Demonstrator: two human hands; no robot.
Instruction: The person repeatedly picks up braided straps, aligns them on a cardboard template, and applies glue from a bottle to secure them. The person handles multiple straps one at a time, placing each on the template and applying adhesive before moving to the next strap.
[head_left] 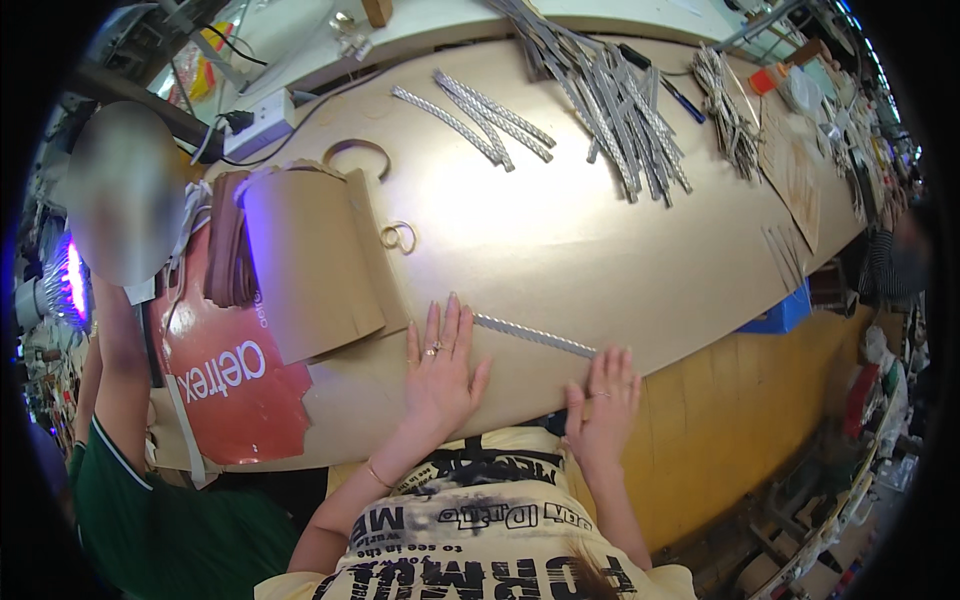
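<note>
A narrow silver-grey braided strip point(535, 335) lies slanting across the table near its front edge. My left hand point(443, 375) rests flat at the strip's left end, fingers stretched out and a ring on one of them. At the other end, my right hand point(603, 400) is laid over the strip with its fingers extended. The strip's tips are hidden by my fingers. Farther back lie several loose braided strips point(490, 115), and a large pile of similar grey strips point(620, 120) is heaped to their right.
A curved brown sheet stack point(310, 260) stands left of my left hand, by a red printed sheet point(240, 360) and brown folded strips point(230, 240). Thin rolled bands point(398, 237) lie nearby. A co-worker in a green sleeve point(150, 520) is at left. A grey bundle point(725, 105) lies far right.
</note>
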